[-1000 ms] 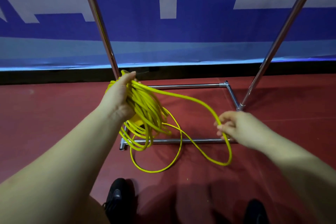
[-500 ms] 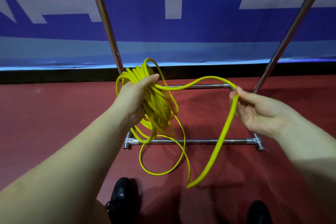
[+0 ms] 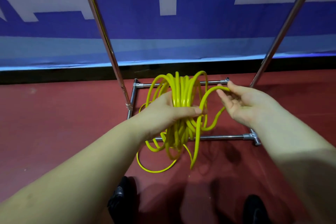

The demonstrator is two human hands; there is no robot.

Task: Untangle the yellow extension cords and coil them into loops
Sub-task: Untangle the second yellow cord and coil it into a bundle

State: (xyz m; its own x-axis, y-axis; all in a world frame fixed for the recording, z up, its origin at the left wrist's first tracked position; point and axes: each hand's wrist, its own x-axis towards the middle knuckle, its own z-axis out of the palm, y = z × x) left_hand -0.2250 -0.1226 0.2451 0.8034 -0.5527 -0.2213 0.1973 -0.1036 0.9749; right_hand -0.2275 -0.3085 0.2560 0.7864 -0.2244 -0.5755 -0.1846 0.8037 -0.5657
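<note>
A bundle of yellow extension cord [image 3: 181, 92] in several loops stands up over my left hand [image 3: 169, 112], which grips it with the thumb across the front. The loops hang below the hand, and one loose loop [image 3: 154, 169] lies on the red floor. A free strand [image 3: 207, 96] arches from the bundle to my right hand [image 3: 241, 103]. That hand is palm up with the strand held at its fingertips; the strand then drops down past the palm.
A chrome rack frame [image 3: 218, 137] lies on the red floor under the cord, with two slanted poles [image 3: 101, 29] rising left and right. A blue and white banner [image 3: 163, 23] hangs behind. Black shoes [image 3: 120, 196] are at the bottom.
My right hand has carried the free strand left and up to the bundle. My left hand has turned the coil upright, and less loose cord lies on the floor.
</note>
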